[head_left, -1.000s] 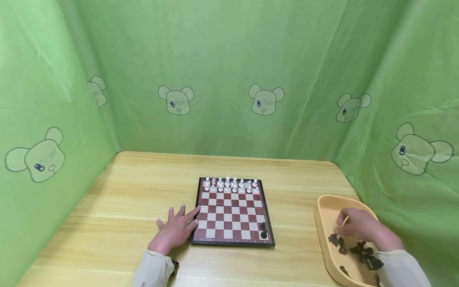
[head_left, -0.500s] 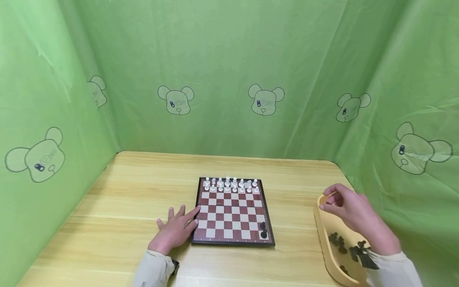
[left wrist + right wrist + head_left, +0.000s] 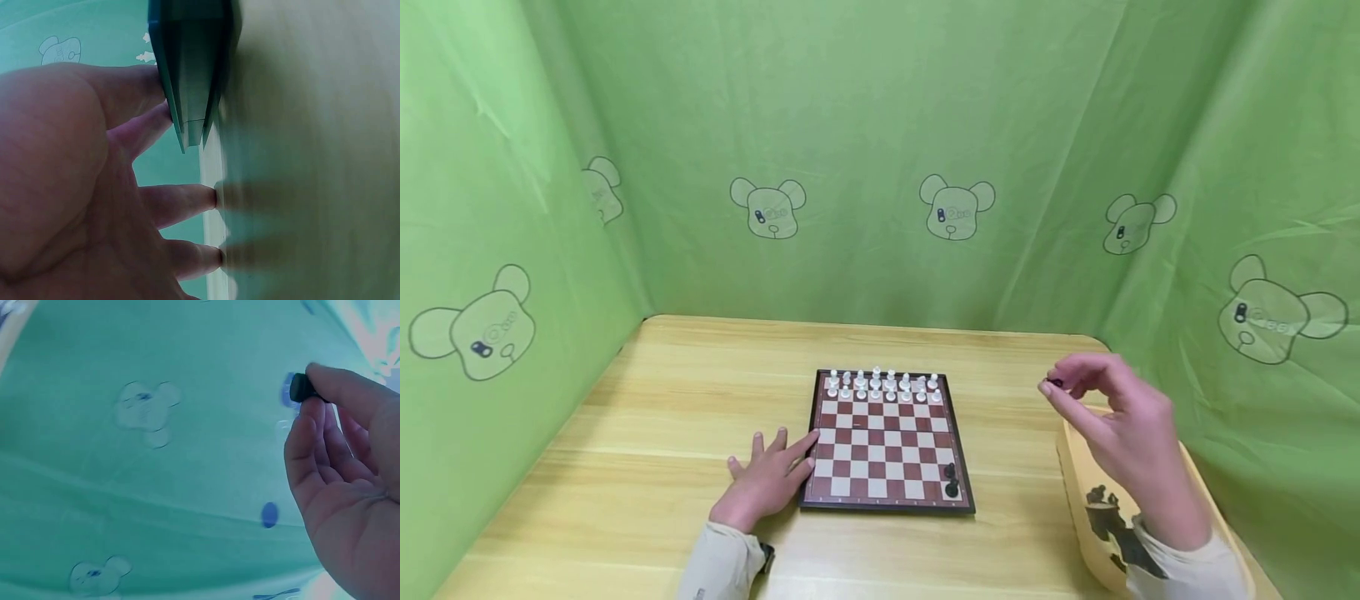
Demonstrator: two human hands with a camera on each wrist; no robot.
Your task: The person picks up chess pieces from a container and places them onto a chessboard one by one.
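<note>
A chessboard (image 3: 880, 457) lies on the table, with two rows of white chess pieces (image 3: 876, 387) along its far side. Two black chess pieces (image 3: 952, 488) stand at its near right corner. My left hand (image 3: 763, 487) is spread beside the board; in the left wrist view its thumb and a finger touch the board's edge (image 3: 190, 75), while other fingertips rest on the table. Above the far end of a tray, my right hand (image 3: 1131, 425) pinches a small black chess piece (image 3: 300, 387) between thumb and fingertips. Its kind is mostly hidden by the fingers.
The pale orange tray (image 3: 1070, 479) at the right holds several black chess pieces (image 3: 1105, 517), partly covered by my right forearm. Green curtains (image 3: 865, 283) enclose the wooden table (image 3: 700, 375) at the back and both sides.
My right hand has risen out of the tray and moved leftward and away from me, now with a black chess piece pinched in its fingertips. The left hand and the board stay put.
</note>
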